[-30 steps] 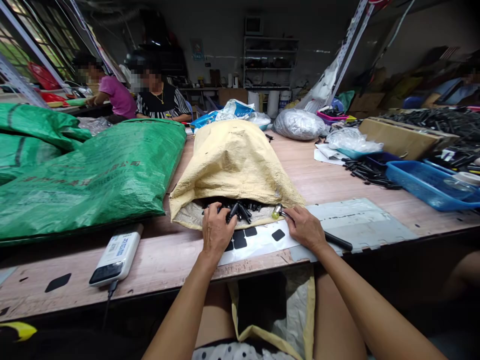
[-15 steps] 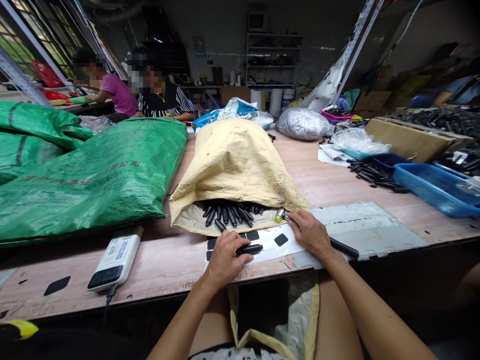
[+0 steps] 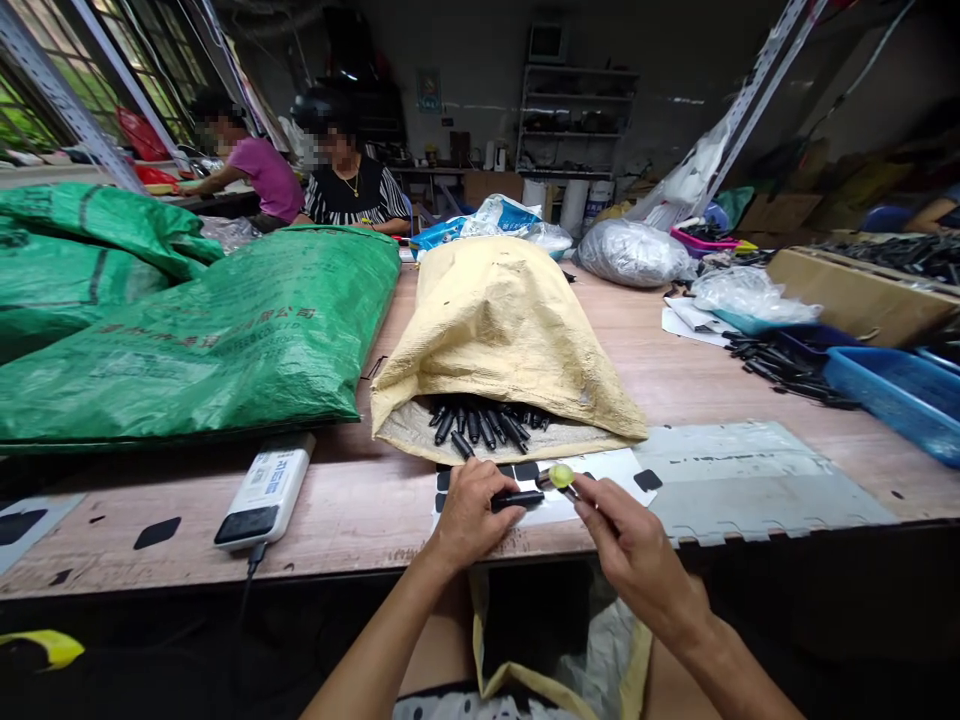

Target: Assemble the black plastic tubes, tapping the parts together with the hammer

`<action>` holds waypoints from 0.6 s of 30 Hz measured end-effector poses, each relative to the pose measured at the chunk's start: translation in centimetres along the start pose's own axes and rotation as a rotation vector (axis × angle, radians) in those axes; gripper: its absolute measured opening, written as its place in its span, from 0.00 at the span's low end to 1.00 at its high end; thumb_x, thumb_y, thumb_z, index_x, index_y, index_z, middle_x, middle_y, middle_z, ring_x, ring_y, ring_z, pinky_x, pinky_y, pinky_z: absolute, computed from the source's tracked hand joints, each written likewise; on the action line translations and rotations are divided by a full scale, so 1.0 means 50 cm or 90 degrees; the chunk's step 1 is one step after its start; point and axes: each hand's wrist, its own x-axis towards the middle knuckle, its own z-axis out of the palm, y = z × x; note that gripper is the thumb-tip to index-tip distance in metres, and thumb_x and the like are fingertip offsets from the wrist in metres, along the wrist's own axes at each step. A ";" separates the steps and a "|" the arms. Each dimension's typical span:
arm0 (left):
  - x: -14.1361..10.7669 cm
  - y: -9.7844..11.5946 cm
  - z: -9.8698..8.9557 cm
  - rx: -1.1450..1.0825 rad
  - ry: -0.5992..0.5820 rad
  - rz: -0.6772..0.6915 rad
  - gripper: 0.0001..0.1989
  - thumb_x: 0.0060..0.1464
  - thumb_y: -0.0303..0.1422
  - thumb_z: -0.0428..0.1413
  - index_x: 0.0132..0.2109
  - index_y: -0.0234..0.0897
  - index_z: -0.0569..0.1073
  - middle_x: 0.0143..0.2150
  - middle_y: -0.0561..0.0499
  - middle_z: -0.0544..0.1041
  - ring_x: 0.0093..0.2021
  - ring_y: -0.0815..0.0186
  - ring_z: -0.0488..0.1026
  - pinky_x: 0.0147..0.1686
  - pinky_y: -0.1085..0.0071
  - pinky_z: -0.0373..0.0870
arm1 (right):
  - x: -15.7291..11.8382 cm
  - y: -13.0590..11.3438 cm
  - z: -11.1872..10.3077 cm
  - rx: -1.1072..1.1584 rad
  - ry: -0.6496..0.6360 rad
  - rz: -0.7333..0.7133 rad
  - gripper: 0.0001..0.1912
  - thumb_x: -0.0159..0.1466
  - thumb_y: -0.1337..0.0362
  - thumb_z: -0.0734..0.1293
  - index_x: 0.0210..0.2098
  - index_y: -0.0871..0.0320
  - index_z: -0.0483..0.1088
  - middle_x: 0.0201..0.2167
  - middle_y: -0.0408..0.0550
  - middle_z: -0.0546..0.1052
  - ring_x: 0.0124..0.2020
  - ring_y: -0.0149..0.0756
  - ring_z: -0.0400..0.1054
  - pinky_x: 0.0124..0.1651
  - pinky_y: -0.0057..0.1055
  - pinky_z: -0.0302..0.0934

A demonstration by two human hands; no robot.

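My left hand (image 3: 478,510) rests at the table's front edge, its fingers closed on a black pen-like tube (image 3: 519,499) held level, pointing right. My right hand (image 3: 637,545) grips a small hammer by its handle; the hammer's yellow-green face (image 3: 560,476) is raised close to the tube's right end. Most of the handle is hidden by the hand. Below both hands is a white sheet (image 3: 619,466) with black square patches. Just beyond, the mouth of a cream woven sack (image 3: 502,310) lies open, showing several black tubes (image 3: 487,428).
At left are large green sacks (image 3: 247,320) and a white power bank (image 3: 266,492) with a cable. A grey sheet (image 3: 765,480) lies to the right, with a blue tray (image 3: 892,395) and loose black tubes (image 3: 787,370) behind it. Two people sit across the table.
My right hand has brought the hammer left and down from the sack's mouth to the tube's end. My left hand keeps its hold. The whole view has shifted slightly.
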 end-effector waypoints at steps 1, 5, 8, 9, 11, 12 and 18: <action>0.000 0.000 0.000 0.003 0.000 -0.003 0.08 0.50 0.31 0.67 0.39 0.43 0.81 0.36 0.51 0.78 0.44 0.59 0.70 0.49 0.60 0.59 | -0.009 -0.003 0.011 -0.008 -0.013 0.001 0.19 0.71 0.64 0.59 0.59 0.50 0.69 0.42 0.50 0.76 0.43 0.37 0.73 0.46 0.33 0.69; 0.000 0.000 -0.001 0.004 -0.005 -0.012 0.08 0.51 0.32 0.66 0.41 0.45 0.81 0.36 0.51 0.77 0.44 0.58 0.70 0.49 0.59 0.58 | -0.023 -0.008 0.037 -0.045 -0.021 -0.013 0.22 0.71 0.65 0.58 0.63 0.48 0.66 0.40 0.49 0.75 0.39 0.36 0.72 0.42 0.32 0.69; 0.001 0.000 -0.003 -0.008 -0.016 -0.017 0.08 0.51 0.34 0.66 0.41 0.46 0.82 0.37 0.51 0.77 0.44 0.58 0.69 0.49 0.59 0.58 | -0.023 -0.016 0.050 -0.064 -0.010 -0.030 0.23 0.71 0.67 0.58 0.64 0.48 0.65 0.40 0.49 0.74 0.38 0.35 0.72 0.43 0.31 0.69; 0.001 0.001 -0.004 -0.012 -0.017 -0.017 0.08 0.51 0.34 0.66 0.41 0.46 0.82 0.36 0.51 0.76 0.44 0.58 0.69 0.48 0.59 0.58 | -0.023 -0.018 0.054 -0.076 -0.021 -0.032 0.23 0.71 0.68 0.57 0.64 0.47 0.65 0.39 0.49 0.74 0.38 0.35 0.72 0.43 0.31 0.70; 0.001 0.001 -0.004 -0.018 -0.014 -0.015 0.07 0.51 0.33 0.66 0.40 0.46 0.82 0.36 0.52 0.76 0.44 0.59 0.69 0.48 0.59 0.58 | -0.024 -0.019 0.059 -0.102 -0.057 -0.025 0.24 0.71 0.68 0.56 0.64 0.47 0.65 0.37 0.48 0.74 0.35 0.34 0.72 0.41 0.30 0.70; 0.001 0.002 -0.004 -0.021 -0.010 -0.015 0.07 0.51 0.32 0.66 0.40 0.46 0.82 0.36 0.52 0.76 0.44 0.59 0.69 0.48 0.60 0.58 | -0.024 -0.019 0.060 -0.113 -0.072 -0.018 0.24 0.72 0.67 0.55 0.64 0.47 0.65 0.37 0.48 0.74 0.35 0.34 0.72 0.40 0.30 0.70; 0.002 0.001 -0.001 -0.020 0.004 -0.024 0.08 0.50 0.32 0.67 0.39 0.45 0.82 0.35 0.52 0.77 0.44 0.59 0.70 0.48 0.59 0.58 | -0.027 -0.005 0.045 -0.106 -0.011 -0.011 0.24 0.71 0.66 0.58 0.64 0.47 0.65 0.39 0.50 0.74 0.38 0.37 0.73 0.43 0.31 0.70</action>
